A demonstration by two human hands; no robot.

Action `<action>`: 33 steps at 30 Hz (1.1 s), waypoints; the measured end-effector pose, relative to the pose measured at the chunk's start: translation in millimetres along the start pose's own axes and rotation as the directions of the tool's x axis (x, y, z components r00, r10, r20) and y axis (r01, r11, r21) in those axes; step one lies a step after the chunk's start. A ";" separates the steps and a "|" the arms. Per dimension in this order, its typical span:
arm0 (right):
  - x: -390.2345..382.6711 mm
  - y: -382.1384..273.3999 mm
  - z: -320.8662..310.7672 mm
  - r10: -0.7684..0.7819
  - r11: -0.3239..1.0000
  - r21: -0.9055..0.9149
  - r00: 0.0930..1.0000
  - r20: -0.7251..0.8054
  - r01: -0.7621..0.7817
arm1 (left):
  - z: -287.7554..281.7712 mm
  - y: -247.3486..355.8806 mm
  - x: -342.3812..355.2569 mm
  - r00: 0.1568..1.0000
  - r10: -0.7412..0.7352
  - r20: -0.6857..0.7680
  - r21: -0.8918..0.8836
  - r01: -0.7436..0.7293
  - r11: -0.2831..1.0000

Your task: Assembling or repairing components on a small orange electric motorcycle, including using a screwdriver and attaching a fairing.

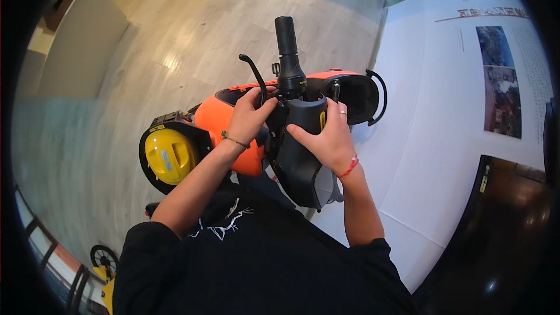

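Observation:
An orange electric scooter (223, 118) stands before me, with a black handlebar grip (285, 35) pointing away and a black brake lever (252, 72) beside it. My right hand (328, 140) is closed on a black plastic handlebar cover (300, 122), thumb across its top and fingers over its right side. My left hand (248, 118) is closed at the foot of the brake lever, thumb and fingertips bent together against the cover's left edge. What those fingertips pinch, if anything, is hidden. A dark stalk with a shiny tip (336, 88) rises beyond my right fingers.
A yellow rounded case (169, 156) sits in a black frame at the scooter's left end. A white display panel (420, 105) with pictures runs along the right. A pale cabinet (87, 52) stands far left, and a small black wheel (104, 259) shows lower left.

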State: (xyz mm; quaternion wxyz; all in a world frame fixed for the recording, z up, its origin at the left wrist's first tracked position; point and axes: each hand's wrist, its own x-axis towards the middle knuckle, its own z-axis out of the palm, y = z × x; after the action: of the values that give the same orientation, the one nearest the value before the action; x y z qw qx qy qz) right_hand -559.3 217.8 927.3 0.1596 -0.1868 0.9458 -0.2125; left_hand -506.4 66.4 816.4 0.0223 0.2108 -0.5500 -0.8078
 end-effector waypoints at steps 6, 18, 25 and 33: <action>20.3 18.0 3.7 -0.025 0.998 0.051 0.999 0.035 0.023 | 14.8 12.6 -6.2 0.989 0.043 -0.145 0.067 -0.033 0.997; 33.0 56.4 0.0 -0.205 0.905 0.351 0.969 -0.138 0.241 | 22.6 18.8 -12.9 0.937 -0.142 -0.319 0.012 0.153 0.988; 32.2 72.4 -5.3 -0.377 0.874 0.213 0.885 -0.272 0.437 | 25.2 24.7 -20.9 0.939 -0.180 -0.292 -0.078 0.165 0.983; 15.1 26.2 -59.7 -0.504 0.819 0.368 0.858 0.098 0.439 | 24.4 20.3 -26.0 0.954 -0.171 -0.247 -0.155 0.135 0.979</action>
State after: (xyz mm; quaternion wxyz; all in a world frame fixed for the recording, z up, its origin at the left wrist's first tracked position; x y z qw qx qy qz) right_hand -602.8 253.8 963.2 0.2210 -0.4058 0.7999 -0.3830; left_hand -495.6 86.9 850.3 0.0455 0.3543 -0.4680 -0.8083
